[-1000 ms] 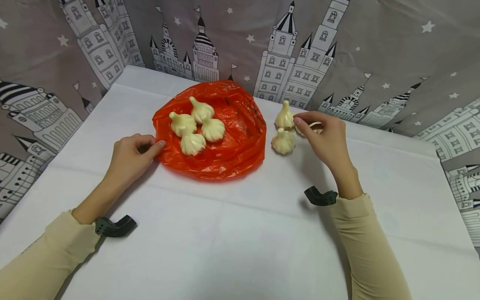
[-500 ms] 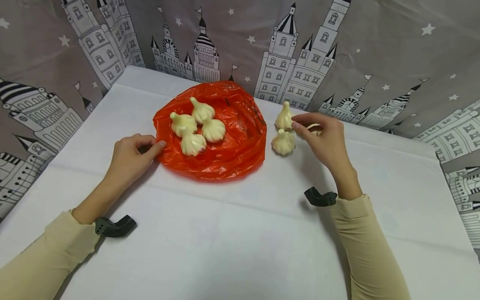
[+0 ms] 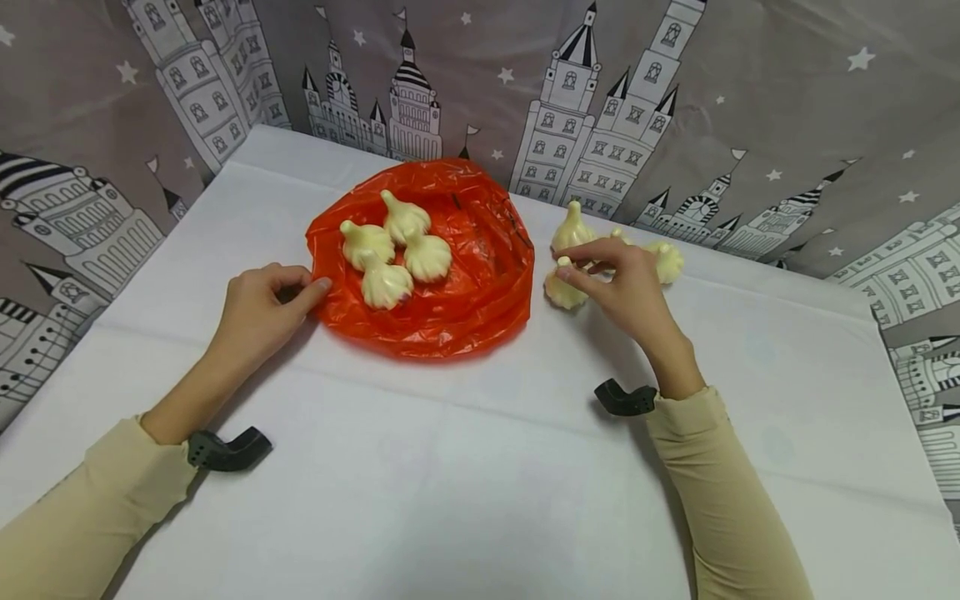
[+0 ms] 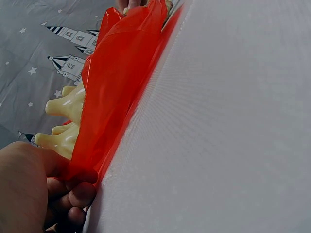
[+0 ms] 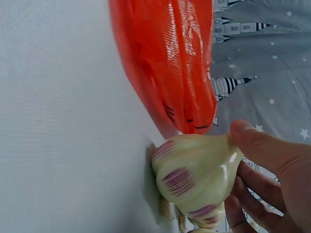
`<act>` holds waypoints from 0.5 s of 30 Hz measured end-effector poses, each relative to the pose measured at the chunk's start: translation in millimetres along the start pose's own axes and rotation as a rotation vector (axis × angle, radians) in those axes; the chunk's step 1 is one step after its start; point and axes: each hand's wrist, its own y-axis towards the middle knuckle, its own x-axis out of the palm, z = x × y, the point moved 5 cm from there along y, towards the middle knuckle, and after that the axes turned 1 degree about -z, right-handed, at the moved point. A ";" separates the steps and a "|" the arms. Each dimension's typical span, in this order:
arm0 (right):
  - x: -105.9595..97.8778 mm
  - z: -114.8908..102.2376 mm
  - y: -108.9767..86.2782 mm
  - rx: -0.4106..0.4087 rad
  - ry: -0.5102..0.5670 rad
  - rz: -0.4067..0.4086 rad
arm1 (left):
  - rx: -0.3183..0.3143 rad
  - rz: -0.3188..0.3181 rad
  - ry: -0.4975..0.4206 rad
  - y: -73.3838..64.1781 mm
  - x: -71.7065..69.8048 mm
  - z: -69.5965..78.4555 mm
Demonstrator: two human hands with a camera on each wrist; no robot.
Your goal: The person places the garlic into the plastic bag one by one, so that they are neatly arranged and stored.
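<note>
My left hand [image 3: 258, 304] pinches the left edge of a red plastic bag [image 3: 480, 312], thumb on top, as the left wrist view also shows. The bag lies spread with its mouth upward, and several cream garlic bulbs [image 3: 386, 286] sit together in its left half. To the right of the bag, my right hand [image 3: 626, 283] pinches the stem of a garlic bulb [image 5: 194, 174] between thumb and fingers; purple streaks mark its side. That bulb is upright, and its base looks to be on the table. Its fingers hide part of the bulbs behind.
Another garlic bulb [image 3: 572, 225] stands just behind the right hand's fingers, and one more bulb [image 3: 666, 262] lies to the right of that hand. A white cloth [image 3: 450, 483] covers the table. A grey castle-print curtain [image 3: 480, 83] hangs along the back edge.
My right hand has moved left and toward me, from beside the back bulb to the stem of the near one. A bulb it covered now shows at right. The left hand stays put.
</note>
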 end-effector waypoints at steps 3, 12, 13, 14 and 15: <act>0.3 -2.3 -0.4 -0.001 -0.016 0.014 | -0.003 -0.004 -0.003 -0.3 -0.9 -0.1; -4.2 -6.2 -2.7 0.052 -0.040 0.074 | -0.012 -0.006 -0.010 -4.3 -4.2 1.1; -4.9 -6.3 -3.0 0.058 -0.038 0.082 | -0.012 -0.008 -0.012 -4.4 -4.1 0.8; -5.8 -6.6 -3.4 0.064 -0.033 0.089 | -0.013 -0.009 -0.014 -4.4 -4.0 0.3; -6.5 -6.9 -3.6 0.069 -0.027 0.097 | -0.013 -0.011 -0.016 -4.3 -3.8 -0.2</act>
